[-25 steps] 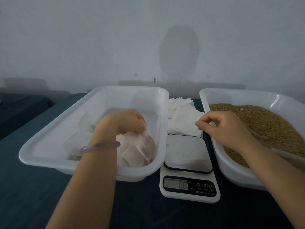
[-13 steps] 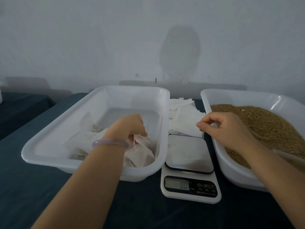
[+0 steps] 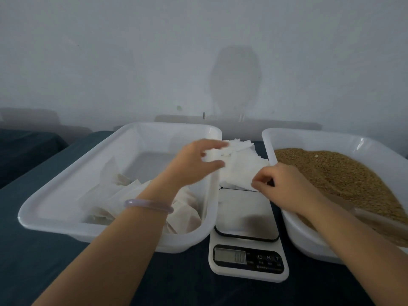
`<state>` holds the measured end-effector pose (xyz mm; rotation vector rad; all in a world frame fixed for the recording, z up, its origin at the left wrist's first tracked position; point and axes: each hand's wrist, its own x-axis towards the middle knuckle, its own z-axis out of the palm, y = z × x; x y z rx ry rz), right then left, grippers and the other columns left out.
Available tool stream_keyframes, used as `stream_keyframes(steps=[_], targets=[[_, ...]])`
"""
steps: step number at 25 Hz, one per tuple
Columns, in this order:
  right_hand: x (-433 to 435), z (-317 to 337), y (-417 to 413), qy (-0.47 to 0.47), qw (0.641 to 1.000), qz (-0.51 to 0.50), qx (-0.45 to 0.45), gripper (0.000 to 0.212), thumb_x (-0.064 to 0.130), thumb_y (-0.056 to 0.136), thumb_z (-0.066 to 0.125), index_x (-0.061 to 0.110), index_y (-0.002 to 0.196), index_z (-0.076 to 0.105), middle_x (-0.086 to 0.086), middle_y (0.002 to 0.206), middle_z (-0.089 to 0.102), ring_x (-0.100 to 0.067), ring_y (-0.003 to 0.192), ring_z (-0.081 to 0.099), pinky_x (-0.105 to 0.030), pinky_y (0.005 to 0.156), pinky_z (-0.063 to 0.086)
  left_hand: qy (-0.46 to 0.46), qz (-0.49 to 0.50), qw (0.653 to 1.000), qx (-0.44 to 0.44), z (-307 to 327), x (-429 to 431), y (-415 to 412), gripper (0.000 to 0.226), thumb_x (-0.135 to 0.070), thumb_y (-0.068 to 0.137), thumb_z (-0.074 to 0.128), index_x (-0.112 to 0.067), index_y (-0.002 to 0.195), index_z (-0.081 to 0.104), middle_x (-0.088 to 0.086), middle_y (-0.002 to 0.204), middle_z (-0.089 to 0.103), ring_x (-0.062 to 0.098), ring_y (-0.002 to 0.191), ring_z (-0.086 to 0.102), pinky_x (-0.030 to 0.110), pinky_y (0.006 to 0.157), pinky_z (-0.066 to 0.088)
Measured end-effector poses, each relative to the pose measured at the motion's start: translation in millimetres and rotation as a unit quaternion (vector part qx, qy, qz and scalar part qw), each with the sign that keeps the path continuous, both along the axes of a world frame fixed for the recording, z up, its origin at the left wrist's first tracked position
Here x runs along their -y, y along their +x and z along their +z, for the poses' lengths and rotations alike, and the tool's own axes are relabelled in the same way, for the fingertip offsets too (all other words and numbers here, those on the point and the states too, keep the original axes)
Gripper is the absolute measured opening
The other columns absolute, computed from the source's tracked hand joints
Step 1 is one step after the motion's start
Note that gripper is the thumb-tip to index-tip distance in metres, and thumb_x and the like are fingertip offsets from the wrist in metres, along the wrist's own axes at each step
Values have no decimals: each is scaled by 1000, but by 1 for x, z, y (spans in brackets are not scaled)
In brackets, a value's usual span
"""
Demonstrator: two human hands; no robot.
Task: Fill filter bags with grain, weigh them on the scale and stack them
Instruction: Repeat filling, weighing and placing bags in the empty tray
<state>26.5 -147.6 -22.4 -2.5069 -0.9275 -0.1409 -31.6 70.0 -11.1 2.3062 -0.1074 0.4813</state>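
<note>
Behind the scale (image 3: 246,214), left hand (image 3: 194,161): thumb and fingers spread round the empty filter bags (image 3: 240,166); blurred, grip unclear.
Right hand (image 3: 284,184): curled fingers pinch their near corner, probably steadying the pile.
Grain (image 3: 344,173): heaped just beside the right hand, handy for scooping.

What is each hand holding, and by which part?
Left hand pinches an empty filter bag by its left edge. The right hand curls fingers at the bag's near edge; a hold cannot be told.

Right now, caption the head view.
Left hand and right hand at the empty bags behind the scale, between bag tray and grain tray.
</note>
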Motion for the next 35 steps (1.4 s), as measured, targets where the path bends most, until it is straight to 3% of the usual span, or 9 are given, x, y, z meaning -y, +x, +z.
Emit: stream_keyframes(steps=[5,10,15,22,26,29,32,33,35], targets=[[-38,2,15,-272,951,-20,148,26,32,92,46,22,112,60,-4,110,64,-24,105,52,-33,78,33,136,-102,981,-92,-15,24,9,18,-17,82,69,-22,99,73,-12,103,69,6,112,56,28,112,27],[-85,-2,44,-369,926,-61,-51,34,20,92,50,12,124,52,-9,123,54,-28,114,50,-35,90,40,163,-90,980,-76,-18,27,8,28,-13,84,61,-16,110,68,-9,106,68,2,107,46,-1,103,10],[-89,1,62,-347,916,-110,-169,39,17,95,49,8,133,44,-11,132,46,-25,120,47,-33,96,39,46,-56,993,-95,-16,27,5,26,-8,81,57,-26,99,52,-12,75,68,19,92,63,39,93,47],[-85,-9,58,-254,926,-145,-239,42,18,97,48,8,136,39,-13,136,41,-25,123,42,-34,103,35,25,-45,994,-99,-21,25,9,33,-12,81,59,-37,87,39,-12,74,71,16,96,62,33,92,46],[-89,5,56,-321,934,-95,-126,35,24,89,61,9,118,49,-8,100,53,-23,97,53,-33,87,45,44,-53,995,-78,-22,25,9,29,-10,80,56,-33,92,42,-15,71,69,16,81,63,34,81,50],[-70,13,47,-199,974,-111,15,33,33,77,74,15,80,46,1,75,43,-18,72,50,-28,60,42,48,-46,996,-65,-22,25,9,26,-8,80,55,-30,82,42,-12,70,68,17,76,65,35,73,52],[-34,14,42,84,989,-115,-48,29,29,77,74,19,101,61,6,92,55,-12,84,56,-23,65,44,54,-42,996,-64,-19,27,9,25,-8,81,56,-27,76,40,-6,75,69,17,76,65,34,71,52],[-25,15,39,194,965,-102,-142,37,30,72,79,18,103,63,8,94,58,-10,88,59,-24,68,49,61,-43,995,-73,-19,28,9,24,-10,82,56,-27,76,40,-6,76,69,17,77,65,32,70,51],[-13,16,31,401,844,-34,-355,49,23,61,84,8,102,65,-3,98,67,-15,86,66,-28,65,55,51,-46,993,-99,-15,32,10,19,-23,87,58,-25,78,42,-5,77,70,10,75,63,26,67,47]])
